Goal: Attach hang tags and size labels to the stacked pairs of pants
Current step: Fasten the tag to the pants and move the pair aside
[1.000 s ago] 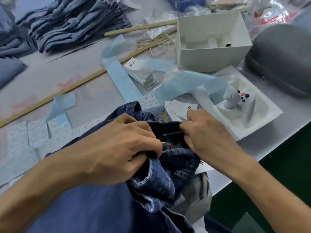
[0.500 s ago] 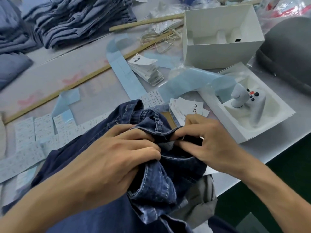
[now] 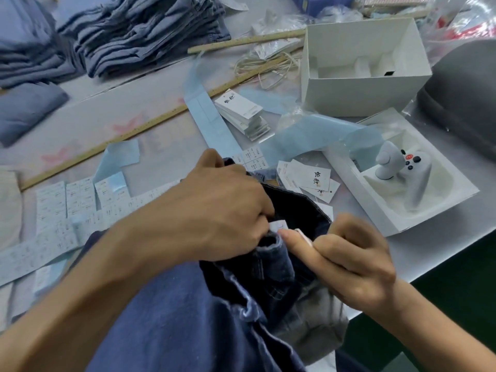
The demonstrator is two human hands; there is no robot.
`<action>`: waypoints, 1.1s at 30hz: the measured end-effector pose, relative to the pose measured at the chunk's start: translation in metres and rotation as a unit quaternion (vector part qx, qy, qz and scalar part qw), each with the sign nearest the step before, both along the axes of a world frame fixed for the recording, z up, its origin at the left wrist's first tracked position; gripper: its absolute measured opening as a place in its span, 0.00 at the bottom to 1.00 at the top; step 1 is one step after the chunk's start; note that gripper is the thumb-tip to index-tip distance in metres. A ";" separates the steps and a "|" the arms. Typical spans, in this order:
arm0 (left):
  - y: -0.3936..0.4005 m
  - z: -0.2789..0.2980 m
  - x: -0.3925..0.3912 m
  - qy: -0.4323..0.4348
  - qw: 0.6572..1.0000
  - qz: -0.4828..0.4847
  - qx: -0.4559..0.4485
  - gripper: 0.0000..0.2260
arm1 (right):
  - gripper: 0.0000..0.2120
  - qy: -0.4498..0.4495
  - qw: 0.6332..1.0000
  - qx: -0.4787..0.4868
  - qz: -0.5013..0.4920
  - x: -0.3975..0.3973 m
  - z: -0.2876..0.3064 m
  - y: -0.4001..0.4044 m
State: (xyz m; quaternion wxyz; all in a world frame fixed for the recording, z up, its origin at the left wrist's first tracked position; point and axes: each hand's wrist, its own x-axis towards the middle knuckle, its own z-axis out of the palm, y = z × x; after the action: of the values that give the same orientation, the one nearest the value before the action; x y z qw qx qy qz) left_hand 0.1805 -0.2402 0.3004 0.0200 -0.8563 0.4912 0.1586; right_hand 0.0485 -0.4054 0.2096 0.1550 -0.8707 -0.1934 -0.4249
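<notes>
at the near edge of the surface (image 3: pixel 150 124) our left hand (image 3: pixel 222 210) bunches the waistband of the dark denim pants (image 3: pixel 166 318), fingers curled into the cloth so the opening stands up and the inside faces us. our right hand (image 3: pixel 354 261) is clenched apart from one extended finger, whose tip presses a small white size label (image 3: pixel 279 226) against the inner waistband — we judge the left hand's hold is there to keep the fabric taut and still while the label seats. loose hang tags (image 3: pixel 308 178) lie just beyond the waistband, near enough to take up next, and a thicker pile of tags (image 3: pixel 241 114) sits further back. sheets of size labels (image 3: pixel 51 202) and pale blue backing strips (image 3: pixel 209 122) spread across the left of the grey surface. folded pants (image 3: pixel 139 30) are stacked at the far side — which of them are already tagged we cannot tell. to the right stand an open white box (image 3: pixel 362 95) and a tray holding a white controller (image 3: pixel 402 173).
</notes>
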 end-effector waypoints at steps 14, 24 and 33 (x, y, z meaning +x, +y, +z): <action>0.008 -0.021 -0.017 0.076 0.977 0.108 -0.166 0.05 | 0.08 0.316 0.859 0.395 -0.070 -0.017 -0.005 0.020; 0.031 -0.031 -0.030 0.146 0.841 0.131 -0.505 0.07 | 0.04 0.283 0.849 0.414 -0.164 -0.022 -0.003 0.014; 0.036 -0.076 -0.097 -0.048 0.903 0.211 -0.371 0.10 | 0.09 0.213 0.837 0.477 -0.166 0.005 0.049 -0.013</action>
State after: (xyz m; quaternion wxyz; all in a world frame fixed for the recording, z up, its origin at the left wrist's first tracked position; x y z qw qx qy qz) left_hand 0.0835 -0.2040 0.2246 -0.3093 -0.8918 0.3212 -0.0763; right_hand 0.0533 -0.4186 0.2588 0.5156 -0.7770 0.2180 -0.2879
